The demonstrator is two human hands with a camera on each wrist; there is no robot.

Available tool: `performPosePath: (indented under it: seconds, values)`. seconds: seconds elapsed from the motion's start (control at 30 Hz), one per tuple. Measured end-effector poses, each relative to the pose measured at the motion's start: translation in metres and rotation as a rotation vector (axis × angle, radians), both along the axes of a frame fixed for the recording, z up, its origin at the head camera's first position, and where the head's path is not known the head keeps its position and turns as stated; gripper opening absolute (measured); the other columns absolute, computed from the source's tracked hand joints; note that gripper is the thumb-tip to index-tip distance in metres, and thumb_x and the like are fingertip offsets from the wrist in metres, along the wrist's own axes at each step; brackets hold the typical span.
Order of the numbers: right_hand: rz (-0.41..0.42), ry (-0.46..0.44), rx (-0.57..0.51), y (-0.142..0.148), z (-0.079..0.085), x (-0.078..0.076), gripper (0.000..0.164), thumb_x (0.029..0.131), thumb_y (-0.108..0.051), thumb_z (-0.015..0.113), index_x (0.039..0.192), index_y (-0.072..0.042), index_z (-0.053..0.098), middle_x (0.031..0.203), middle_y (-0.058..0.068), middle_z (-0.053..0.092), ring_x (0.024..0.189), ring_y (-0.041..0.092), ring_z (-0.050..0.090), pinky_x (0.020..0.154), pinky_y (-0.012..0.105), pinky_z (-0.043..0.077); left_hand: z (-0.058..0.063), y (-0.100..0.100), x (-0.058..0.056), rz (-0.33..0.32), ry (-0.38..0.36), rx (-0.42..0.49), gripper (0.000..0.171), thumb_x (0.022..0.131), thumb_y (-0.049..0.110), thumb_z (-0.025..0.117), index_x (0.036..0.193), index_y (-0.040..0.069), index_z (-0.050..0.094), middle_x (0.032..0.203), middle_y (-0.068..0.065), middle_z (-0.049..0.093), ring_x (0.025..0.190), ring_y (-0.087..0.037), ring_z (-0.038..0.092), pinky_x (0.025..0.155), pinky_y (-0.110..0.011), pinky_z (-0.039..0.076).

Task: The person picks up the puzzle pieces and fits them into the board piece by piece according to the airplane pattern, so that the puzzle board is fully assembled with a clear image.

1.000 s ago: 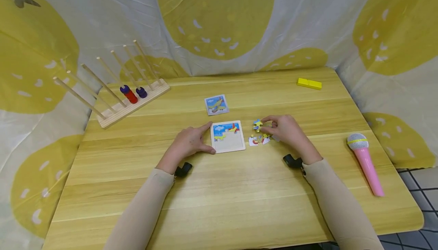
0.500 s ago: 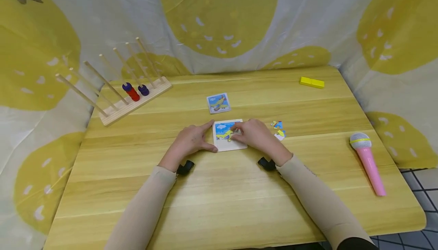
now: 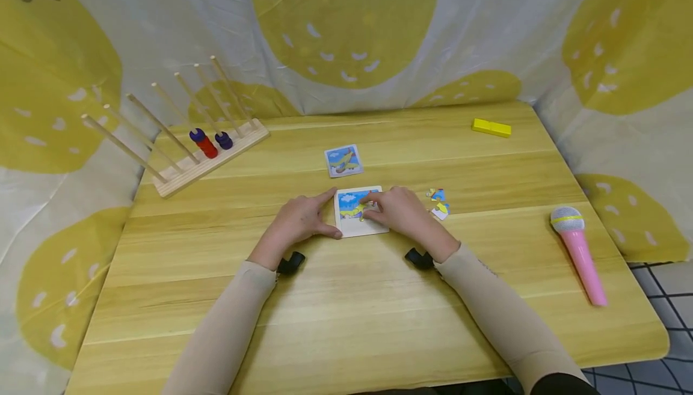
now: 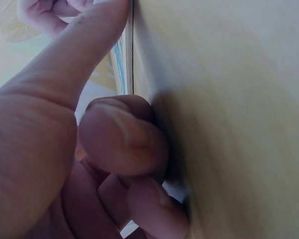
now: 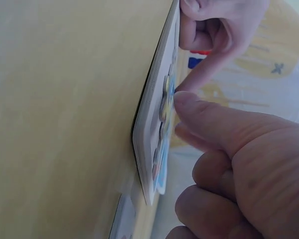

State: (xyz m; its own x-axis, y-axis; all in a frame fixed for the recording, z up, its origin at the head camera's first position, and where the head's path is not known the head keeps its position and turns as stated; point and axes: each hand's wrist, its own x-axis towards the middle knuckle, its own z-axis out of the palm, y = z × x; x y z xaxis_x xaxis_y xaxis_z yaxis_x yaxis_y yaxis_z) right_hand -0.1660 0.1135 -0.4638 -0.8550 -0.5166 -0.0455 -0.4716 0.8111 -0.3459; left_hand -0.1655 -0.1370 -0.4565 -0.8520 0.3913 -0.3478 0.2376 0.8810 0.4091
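While the left hand [image 3: 303, 222], thumb and forefinger spread, braces the left edge of the puzzle tray [image 3: 352, 227] at mid-tabletop [image 3: 330, 317], the right hand [image 3: 405, 210] pinches a yellow piece [image 3: 362, 217] over the tray, fingertips nearly closed. The current step appears to be piece fitting; full seating cannot be confirmed. The next move likely requires pressing flush. Loose pieces [image 3: 442, 208] lie right of the tray; the picture card [image 3: 344, 161] lies beyond, toward the far edge.
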Motion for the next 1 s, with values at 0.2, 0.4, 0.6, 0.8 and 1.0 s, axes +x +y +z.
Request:
performPosePath:
  seconds: [0.2, 0.4, 0.6, 0.8, 1.0]
  values:
    - [-0.007, -0.036, -0.008, -0.003, -0.004, 0.001, 0.035, 0.098, -0.041, 0.076, 0.127, -0.021, 0.080, 0.055, -0.004, 0.051, 0.053, 0.009, 0.035, 0.053, 0.025, 0.028, -0.001, 0.000, 0.000, -0.014, 0.022, -0.008, 0.114, 0.077, 0.062, 0.089, 0.168, 0.020, 0.035, 0.069, 0.002, 0.046, 0.064, -0.016, 0.039, 0.062, -0.033, 0.033]
    - [-0.029, -0.037, -0.027, -0.007, -0.004, 0.001, 0.032, 0.097, -0.040, 0.078, 0.122, -0.021, 0.082, 0.063, -0.003, 0.061, 0.058, 0.011, 0.046, 0.055, 0.026, 0.035, -0.001, 0.001, 0.001, -0.019, 0.026, -0.014, 0.114, 0.076, 0.063, 0.088, 0.168, 0.021, 0.035, 0.069, 0.003, 0.045, 0.065, -0.016, 0.038, 0.063, -0.033, 0.034]
    - [-0.093, -0.042, -0.124, 0.005, 0.002, -0.002, 0.032, 0.099, -0.040, 0.075, 0.125, -0.023, 0.080, 0.060, -0.004, 0.058, 0.050, 0.009, 0.043, 0.052, 0.026, 0.034, -0.002, 0.000, 0.000, -0.009, 0.017, -0.016, 0.114, 0.076, 0.063, 0.088, 0.168, 0.021, 0.034, 0.069, 0.002, 0.048, 0.065, -0.017, 0.041, 0.063, -0.033, 0.035]
    - [-0.220, -0.097, -0.279, 0.077, 0.007, -0.010, 0.039, 0.100, -0.036, 0.075, 0.136, -0.019, 0.074, 0.054, -0.007, 0.041, 0.048, 0.009, 0.031, 0.050, 0.026, 0.029, -0.002, 0.001, 0.000, 0.001, 0.009, -0.012, 0.115, 0.075, 0.062, 0.090, 0.168, 0.021, 0.035, 0.071, 0.001, 0.050, 0.065, -0.017, 0.041, 0.063, -0.033, 0.033]
    - [-0.392, -0.256, -0.447, 0.154, -0.004, -0.014, 0.046, 0.097, -0.040, 0.078, 0.138, -0.018, 0.072, 0.056, -0.010, 0.025, 0.050, 0.008, 0.020, 0.046, 0.027, 0.023, -0.001, 0.000, 0.000, 0.006, 0.003, -0.017, 0.116, 0.075, 0.062, 0.090, 0.168, 0.022, 0.034, 0.069, 0.002, 0.047, 0.064, -0.016, 0.038, 0.063, -0.032, 0.032]
